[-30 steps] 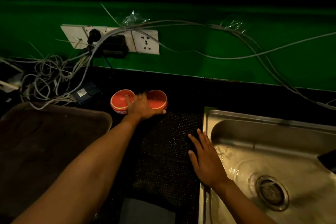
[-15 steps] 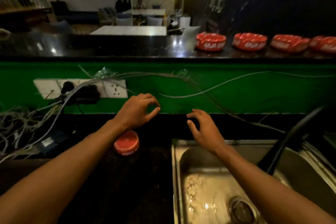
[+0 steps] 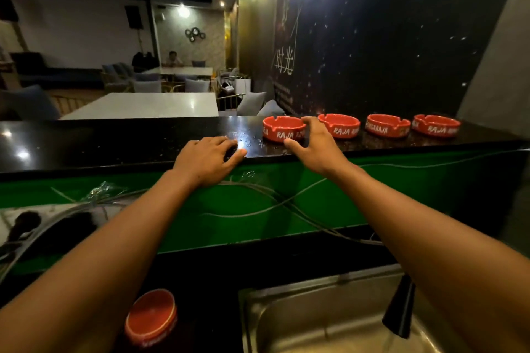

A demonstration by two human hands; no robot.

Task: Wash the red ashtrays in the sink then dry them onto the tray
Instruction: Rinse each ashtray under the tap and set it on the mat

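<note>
Four ashtrays [image 3: 283, 128] on the upper bench [image 3: 114, 143] are red with white lettering; the bench is glossy black. The panel [image 3: 229, 203] below it is green, crossed by grey cables [image 3: 258, 210]. The sink [image 3: 315, 321] is silver-grey.

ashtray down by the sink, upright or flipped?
Flipped. The ashtray beside the sink shows a flat, smooth red base facing up, with no bowl or rim notches like the upright ones on the bar top.

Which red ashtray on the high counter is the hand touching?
The leftmost ashtray of the four in the row. The right hand curls round its right side; the other three sit untouched farther right.
</note>
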